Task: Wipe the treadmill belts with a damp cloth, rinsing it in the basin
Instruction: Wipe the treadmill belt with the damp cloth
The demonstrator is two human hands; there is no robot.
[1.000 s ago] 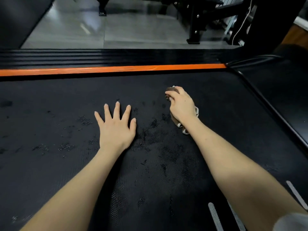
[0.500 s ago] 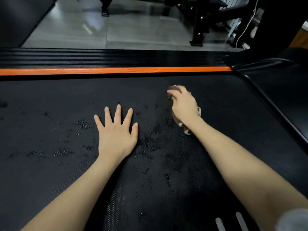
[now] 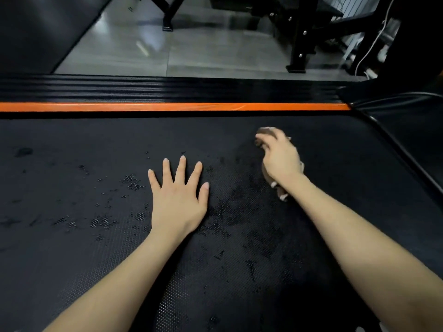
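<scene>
You worked on the black treadmill belt (image 3: pixel 72 164), which filled the lower part of the view. An orange strip (image 3: pixel 167 107) ran along its far edge, with a ribbed black rail (image 3: pixel 167 88) just beyond it and grey floor (image 3: pixel 203 49) beyond that.

On the left part of the belt, small water beads (image 3: pixel 103 221) lay scattered over the textured surface. Just right of them, your left hand (image 3: pixel 178 202) lay palm down on the belt, fingers straight and spread, holding nothing. Between your two hands, darker damp patches (image 3: pixel 239 212) marked the belt.

Your right hand (image 3: pixel 279 159) was farther from you than the left, nearer the orange strip but apart from it. Its fingers were curled over a brownish cloth (image 3: pixel 279 192), gripping it and pressing it against the belt. The cloth showed at the fingertips and beneath the wrist, where a pale edge stuck out; the hand hid the rest. This hand appeared slightly blurred.

Right of that hand, the belt ended at a black housing (image 3: pixel 412 130). Beyond the rail at upper right, a black metal frame (image 3: pixel 299 44) stood on the floor, and a white cable (image 3: pixel 366 51) hung just right of it.
</scene>
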